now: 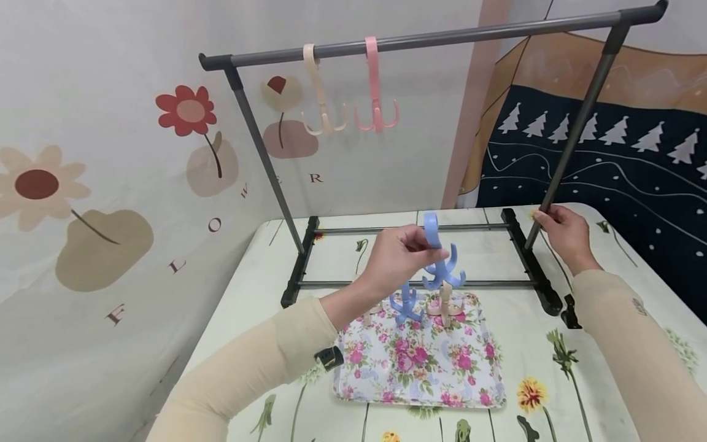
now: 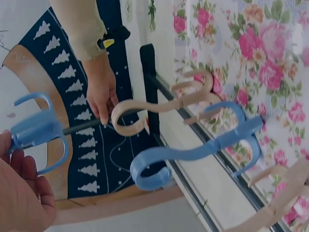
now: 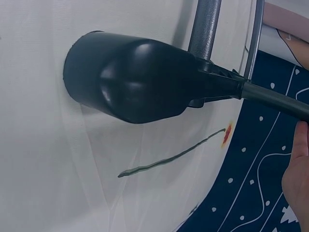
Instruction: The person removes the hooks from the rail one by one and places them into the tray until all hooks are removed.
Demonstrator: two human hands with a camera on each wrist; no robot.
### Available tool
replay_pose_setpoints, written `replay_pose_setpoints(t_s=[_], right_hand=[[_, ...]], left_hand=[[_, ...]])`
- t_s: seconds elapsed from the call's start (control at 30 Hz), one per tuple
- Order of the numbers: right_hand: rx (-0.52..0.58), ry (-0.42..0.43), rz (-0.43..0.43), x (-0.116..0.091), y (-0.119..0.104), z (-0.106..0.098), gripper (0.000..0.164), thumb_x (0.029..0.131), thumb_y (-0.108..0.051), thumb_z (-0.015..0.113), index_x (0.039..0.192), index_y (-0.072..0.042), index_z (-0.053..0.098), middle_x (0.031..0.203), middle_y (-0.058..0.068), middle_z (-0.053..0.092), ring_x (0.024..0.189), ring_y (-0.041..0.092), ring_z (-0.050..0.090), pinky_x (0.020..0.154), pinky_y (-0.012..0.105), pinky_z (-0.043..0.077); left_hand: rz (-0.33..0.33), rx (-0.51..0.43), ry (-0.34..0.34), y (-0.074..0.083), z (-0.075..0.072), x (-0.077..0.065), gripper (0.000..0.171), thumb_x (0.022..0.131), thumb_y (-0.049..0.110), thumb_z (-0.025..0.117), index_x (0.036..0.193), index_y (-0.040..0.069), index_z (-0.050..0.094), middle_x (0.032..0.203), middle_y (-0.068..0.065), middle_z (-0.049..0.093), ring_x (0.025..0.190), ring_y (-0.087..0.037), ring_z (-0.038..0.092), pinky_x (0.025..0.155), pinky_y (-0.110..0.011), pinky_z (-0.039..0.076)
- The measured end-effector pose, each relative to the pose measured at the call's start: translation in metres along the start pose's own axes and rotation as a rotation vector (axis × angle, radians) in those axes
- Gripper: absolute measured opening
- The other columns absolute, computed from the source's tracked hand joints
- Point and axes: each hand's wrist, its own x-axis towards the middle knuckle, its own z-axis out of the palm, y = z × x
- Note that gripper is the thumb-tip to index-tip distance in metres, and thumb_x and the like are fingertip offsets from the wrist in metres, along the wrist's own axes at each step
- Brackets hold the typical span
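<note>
A person in cream sleeves works with both bare hands at a bench (image 1: 525, 337) covered in a white cloth printed with flowers. The left hand (image 1: 400, 255) pinches a light-blue plastic multi-prong hanging hook (image 1: 440, 270) between thumb and fingers, gripping it by its stem. This hook is in the air, curled top upward and prongs spread below, under the level of the rack's top bar and apart from the other hooks. The right hand (image 1: 566, 236) has its fingers round the right upright of a dark-grey metal hanging rack (image 1: 442, 39), close to the base.

The rack stands on the bench on two black feet joined by low crossbars. From its top bar, left of the middle, hang a cream plastic hook (image 1: 319, 92) and, to its right, a pink plastic hook (image 1: 374, 86), both with prongs down.

In front of the rack lies a rectangular white tray (image 1: 414, 383) patterned with pink roses. Near its far edge stand a second light-blue hook (image 1: 407, 307), a beige hook (image 1: 445, 309) to its right, and another beige hook to its left, partly hidden by the left arm.

Behind the bench, a pale cloth (image 1: 386, 166) shows large flowers and letters; at right hangs a navy cloth (image 1: 624, 172) with white trees.
</note>
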Motion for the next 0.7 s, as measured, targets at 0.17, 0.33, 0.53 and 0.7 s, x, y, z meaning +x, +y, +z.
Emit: replay_pose_setpoints(t_s=[0.17, 0.33, 0.53, 0.7], right_hand=[[-0.004, 0.006, 0.010, 0.001, -0.001, 0.000, 0.058, 0.100, -0.050, 0.051, 0.134, -0.002, 0.056, 0.108, -0.004, 0.059, 0.114, 0.025, 0.051, 0.105, 0.055, 0.038], [-0.002, 0.009, 0.006, 0.002, -0.001, 0.000, 0.058, 0.100, -0.050, 0.052, 0.133, -0.003, 0.056, 0.104, -0.008, 0.059, 0.103, 0.012, 0.052, 0.104, 0.053, 0.039], [0.002, 0.008, 0.006, 0.001, -0.001, 0.000, 0.059, 0.099, -0.051, 0.052, 0.132, -0.003, 0.056, 0.102, -0.009, 0.059, 0.108, 0.017, 0.052, 0.104, 0.053, 0.039], [-0.006, 0.012, 0.005, 0.000, -0.001, 0.000, 0.058, 0.100, -0.050, 0.051, 0.132, -0.002, 0.056, 0.103, -0.008, 0.059, 0.114, 0.026, 0.051, 0.103, 0.054, 0.039]], left_hand=[[-0.085, 0.021, -0.090, -0.002, 0.009, -0.007, 0.010, 0.085, 0.022, 0.081, 0.082, 0.017, 0.073, 0.077, 0.003, 0.070, 0.070, -0.014, 0.061, 0.060, -0.025, 0.048], [-0.132, 0.021, -0.166, -0.009, 0.017, -0.015, 0.012, 0.084, 0.018, 0.081, 0.081, 0.013, 0.072, 0.074, 0.002, 0.069, 0.066, -0.013, 0.061, 0.059, -0.023, 0.048], [-0.167, 0.011, -0.191, -0.021, 0.026, -0.026, 0.012, 0.085, 0.017, 0.080, 0.082, 0.012, 0.070, 0.073, 0.003, 0.069, 0.071, -0.026, 0.066, 0.060, -0.023, 0.051], [-0.179, -0.019, -0.202, -0.035, 0.032, -0.035, 0.013, 0.085, 0.016, 0.080, 0.081, 0.013, 0.068, 0.074, 0.003, 0.069, 0.076, -0.034, 0.067, 0.059, -0.022, 0.051]])
